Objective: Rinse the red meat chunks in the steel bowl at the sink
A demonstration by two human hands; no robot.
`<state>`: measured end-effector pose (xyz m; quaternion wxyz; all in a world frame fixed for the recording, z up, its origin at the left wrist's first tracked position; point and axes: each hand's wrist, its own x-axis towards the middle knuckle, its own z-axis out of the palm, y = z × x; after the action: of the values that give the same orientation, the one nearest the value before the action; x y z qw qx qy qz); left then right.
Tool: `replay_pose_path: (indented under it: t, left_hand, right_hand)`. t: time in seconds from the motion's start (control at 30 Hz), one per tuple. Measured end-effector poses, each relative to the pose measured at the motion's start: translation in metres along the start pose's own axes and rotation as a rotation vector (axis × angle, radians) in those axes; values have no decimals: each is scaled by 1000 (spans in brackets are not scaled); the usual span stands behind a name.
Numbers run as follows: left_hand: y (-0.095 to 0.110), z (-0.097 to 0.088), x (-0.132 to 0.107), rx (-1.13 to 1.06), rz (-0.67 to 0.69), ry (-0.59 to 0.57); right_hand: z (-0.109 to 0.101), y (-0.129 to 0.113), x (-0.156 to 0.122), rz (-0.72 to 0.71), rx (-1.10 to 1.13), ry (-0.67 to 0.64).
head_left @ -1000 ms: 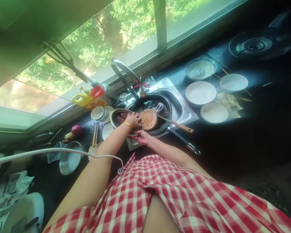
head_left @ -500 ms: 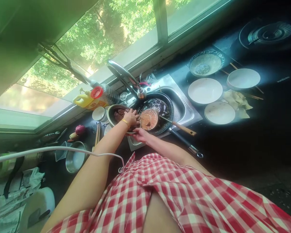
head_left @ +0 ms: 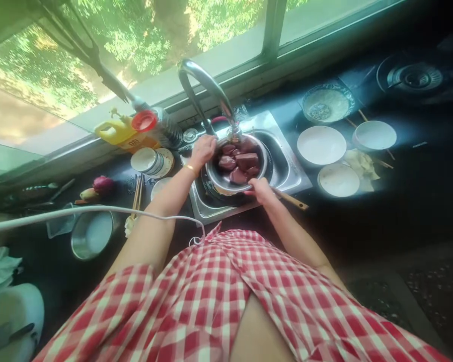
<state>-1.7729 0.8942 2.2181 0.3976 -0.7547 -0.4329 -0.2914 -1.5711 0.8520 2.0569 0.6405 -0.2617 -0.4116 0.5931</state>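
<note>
A steel bowl [head_left: 216,177] with several dark red meat pieces [head_left: 238,162] sits over the sink [head_left: 287,166], right under the faucet [head_left: 206,85] spout. My left hand [head_left: 203,149] is at the faucet's base by the bowl's far left rim; whether it grips anything is hidden. My right hand [head_left: 261,189] holds the bowl's near rim. Under the bowl lies a dark pan, mostly hidden, with a wooden handle [head_left: 291,200] sticking out to the right.
White plates [head_left: 321,145] and bowls [head_left: 375,134] stand right of the sink, a gas burner [head_left: 413,76] beyond them. Left of the sink are a yellow oil jug [head_left: 123,131], stacked cups [head_left: 147,160], chopsticks [head_left: 138,193], a steel pot [head_left: 90,236] and an onion [head_left: 103,184].
The steel bowl of meat has moved from the left of the sink to over the pan, under the faucet. My left hand went to the faucet base, my right hand to the bowl's near rim.
</note>
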Motion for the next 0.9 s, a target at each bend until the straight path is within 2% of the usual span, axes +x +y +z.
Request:
replay_pose_path:
  t: [0.1, 0.2, 0.3, 0.4, 0.47, 0.57, 0.63, 0.73, 0.8, 0.9]
  left_hand:
    - [-32, 5, 3, 81, -14, -14]
    - [-56, 11, -1, 174, -16, -107]
    - [-74, 13, -7, 248, -49, -182]
    - [-83, 11, -14, 250, -58, -193]
    - [-81, 11, -19, 225, -63, -142]
    - [-61, 16, -29, 178, -62, -66]
    - [-42, 27, -37, 156, -47, -153]
    - [-18, 53, -48, 118, -72, -377]
    - [-10, 72, -51, 84, -119, -469]
    - [-8, 96, -50, 56, -182, -533]
  right_hand:
    - [-14, -15, 2, -66, 35, 104]
    - [-22, -22, 4, -109, 69, 147]
    - [-22, -24, 5, -124, 109, 160]
    - [-15, -25, 6, -126, 132, 132]
    - [-9, -27, 8, -126, 140, 120]
    - [-1, -30, 12, -118, 142, 129]
    - [4, -34, 14, -110, 137, 133]
    - [9, -38, 16, -107, 128, 132]
    - [10, -40, 16, -109, 117, 138]
    - [8, -41, 13, -103, 100, 155]
